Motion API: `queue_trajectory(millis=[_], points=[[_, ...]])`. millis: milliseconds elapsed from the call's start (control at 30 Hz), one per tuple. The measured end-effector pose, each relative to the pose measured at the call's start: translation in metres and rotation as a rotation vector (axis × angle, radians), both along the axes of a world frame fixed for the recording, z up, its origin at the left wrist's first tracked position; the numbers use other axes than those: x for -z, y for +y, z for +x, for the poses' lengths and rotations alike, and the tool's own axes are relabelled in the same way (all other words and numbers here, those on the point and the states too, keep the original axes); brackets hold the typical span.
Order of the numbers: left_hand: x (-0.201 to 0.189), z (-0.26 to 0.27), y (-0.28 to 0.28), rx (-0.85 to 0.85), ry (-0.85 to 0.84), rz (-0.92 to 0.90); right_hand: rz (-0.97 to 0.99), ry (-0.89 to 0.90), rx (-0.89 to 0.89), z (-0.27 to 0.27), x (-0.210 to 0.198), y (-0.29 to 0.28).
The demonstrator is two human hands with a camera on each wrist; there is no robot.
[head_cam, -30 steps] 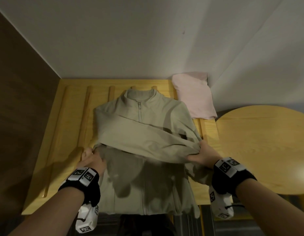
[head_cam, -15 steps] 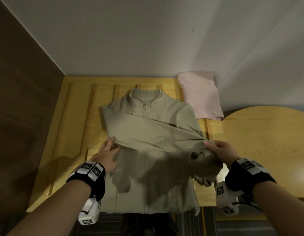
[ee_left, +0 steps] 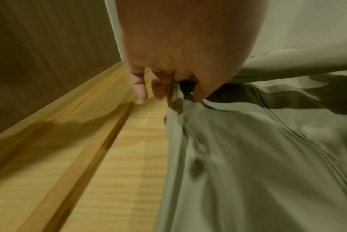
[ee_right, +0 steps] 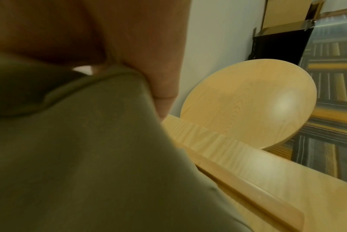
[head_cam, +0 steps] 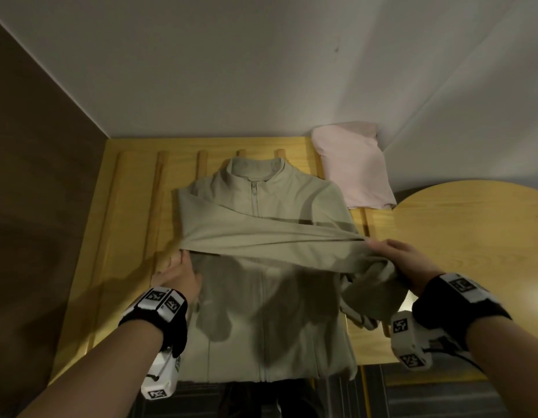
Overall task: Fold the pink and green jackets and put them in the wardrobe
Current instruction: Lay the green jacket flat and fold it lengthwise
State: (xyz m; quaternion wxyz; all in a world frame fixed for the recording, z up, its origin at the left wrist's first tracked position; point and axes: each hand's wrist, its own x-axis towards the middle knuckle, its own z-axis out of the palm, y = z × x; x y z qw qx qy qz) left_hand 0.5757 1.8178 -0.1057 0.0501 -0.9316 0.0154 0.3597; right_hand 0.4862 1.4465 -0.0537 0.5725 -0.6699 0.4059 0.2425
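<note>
Slatted wooden bench (head_cam: pixel 80 267) is carrying both garments. At its near edge the green jacket (head_cam: pixel 270 312) is lying front up, hem overhanging, collar pointing toward the far edge. My left hand (head_cam: pixel 177 274) is pinching fabric at the jacket's left side, thumb and fingers closed on it. My right hand (head_cam: pixel 407 263) is gripping the sleeve (head_cam: pixel 261 239), stretched across the chest, at the right side. At the far right corner the folded pink jacket (head_cam: pixel 356 167) is resting against the wall.
</note>
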Motion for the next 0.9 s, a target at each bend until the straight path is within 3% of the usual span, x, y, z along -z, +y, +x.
queue_trajectory(millis=[133, 233, 433, 533, 667, 767, 900], points=[[0.0, -0.001, -0.003, -0.159, 0.014, 0.099, 0.093, 0.158, -0.305, 0.0, -0.001, 0.003], [0.002, 0.0, -0.006, -0.089, -0.052, 0.154, -0.086, 0.241, -0.568, -0.005, 0.007, 0.001], [0.012, 0.01, 0.0, -0.116, -0.029, 0.161, -0.304, 0.203, -0.438, -0.019, 0.019, -0.014], [0.02, 0.008, 0.003, -0.122, 0.013, 0.137, -0.276, 0.182, -0.388, -0.024, 0.026, -0.022], [0.021, 0.004, 0.002, -0.086, -0.039, 0.173, -0.239, 0.16, -0.177, -0.032, 0.024, -0.031], [0.017, 0.009, -0.005, -0.04, -0.018, 0.188, -0.302, 0.164, -0.265, -0.039, 0.024, -0.03], [0.009, 0.017, -0.023, 0.147, -0.058, 0.138, -0.208, 0.187, -0.353, -0.041, 0.019, -0.025]])
